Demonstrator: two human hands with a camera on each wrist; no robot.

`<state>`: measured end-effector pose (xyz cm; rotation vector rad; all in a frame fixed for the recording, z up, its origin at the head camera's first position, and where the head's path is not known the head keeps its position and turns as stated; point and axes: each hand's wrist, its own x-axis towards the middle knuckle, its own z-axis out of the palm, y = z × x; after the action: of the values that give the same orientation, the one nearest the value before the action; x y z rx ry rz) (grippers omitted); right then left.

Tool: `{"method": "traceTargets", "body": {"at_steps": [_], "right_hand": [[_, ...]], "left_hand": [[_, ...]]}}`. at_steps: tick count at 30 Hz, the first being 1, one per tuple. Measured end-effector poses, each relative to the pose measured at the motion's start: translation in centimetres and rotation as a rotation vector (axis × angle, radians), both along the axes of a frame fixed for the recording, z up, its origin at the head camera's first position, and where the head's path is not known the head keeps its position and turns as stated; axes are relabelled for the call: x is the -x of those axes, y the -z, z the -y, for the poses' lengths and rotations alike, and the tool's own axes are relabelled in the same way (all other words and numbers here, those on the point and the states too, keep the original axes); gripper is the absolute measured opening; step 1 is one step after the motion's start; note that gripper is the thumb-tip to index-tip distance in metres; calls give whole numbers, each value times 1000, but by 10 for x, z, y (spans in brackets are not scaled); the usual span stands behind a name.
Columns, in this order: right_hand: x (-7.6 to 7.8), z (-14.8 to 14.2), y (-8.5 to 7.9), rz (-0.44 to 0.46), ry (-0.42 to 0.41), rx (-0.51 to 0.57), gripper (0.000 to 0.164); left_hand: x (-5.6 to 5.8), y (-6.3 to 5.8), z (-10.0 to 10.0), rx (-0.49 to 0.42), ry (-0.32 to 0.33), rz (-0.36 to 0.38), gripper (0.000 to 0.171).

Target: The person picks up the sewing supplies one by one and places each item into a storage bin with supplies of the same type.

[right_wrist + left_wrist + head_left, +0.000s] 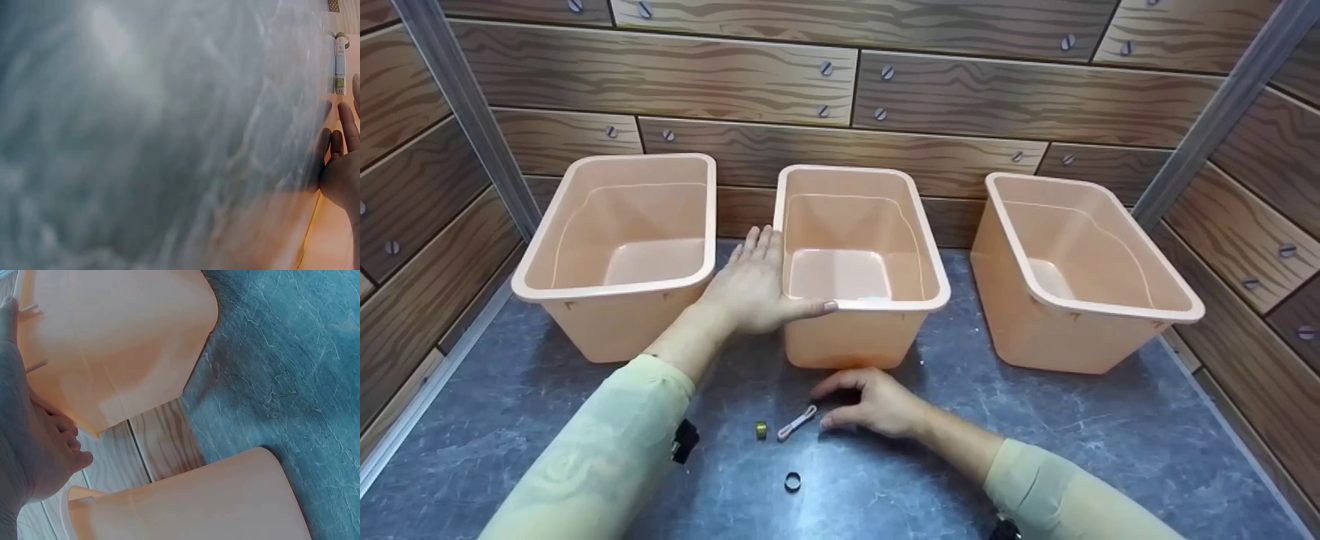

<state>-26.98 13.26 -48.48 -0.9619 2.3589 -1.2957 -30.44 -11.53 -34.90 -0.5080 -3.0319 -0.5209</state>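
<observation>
My left hand point(750, 292) rests against the left front corner of the middle peach plastic bin point(859, 341), fingers straight along its side and thumb laid across the front rim. In the left wrist view, the hand point(48, 450) lies against the outside of that bin. In front of the bin, my right hand point(877, 405) is low over the table, thumb and forefinger apart with nothing between them. Just left of its fingertips lies a folded narrow pale strip point(797, 422) with printed marks point(340, 64). Beside the strip are a small yellow-green ring-like piece point(761, 430) and, nearer me, a dark ring point(793, 481).
A second peach bin point(622, 322) stands to the left and a third point(1065, 341) to the right, both with open tops. The dark marbled table point(922, 480) is enclosed by wood-patterned walls point(735, 82) with grey corner strips.
</observation>
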Motion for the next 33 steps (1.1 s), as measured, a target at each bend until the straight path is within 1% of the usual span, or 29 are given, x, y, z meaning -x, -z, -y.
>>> {"method": "traceTargets", "body": {"at_steps": [3,11,17,23,28,33], "right_hand": [[-1,1,0,-14,-2,-18,38],[-2,3,2,-67,-59,-25,40],[-2,3,2,-100,-67,-72,41],[0,3,1,-111,-78,-115,37],[0,3,2,-130,-80,-125,32],[-2,4,3,-145,-63,-116,32]], "left_hand": [[0,0,0,-5,4,-6,142],[0,1,1,-1,4,-12,143],[0,1,1,-13,5,-10,143],[0,1,1,-15,4,-3,144],[0,1,1,-13,2,5,143],[0,1,1,-9,2,9,143]]}}
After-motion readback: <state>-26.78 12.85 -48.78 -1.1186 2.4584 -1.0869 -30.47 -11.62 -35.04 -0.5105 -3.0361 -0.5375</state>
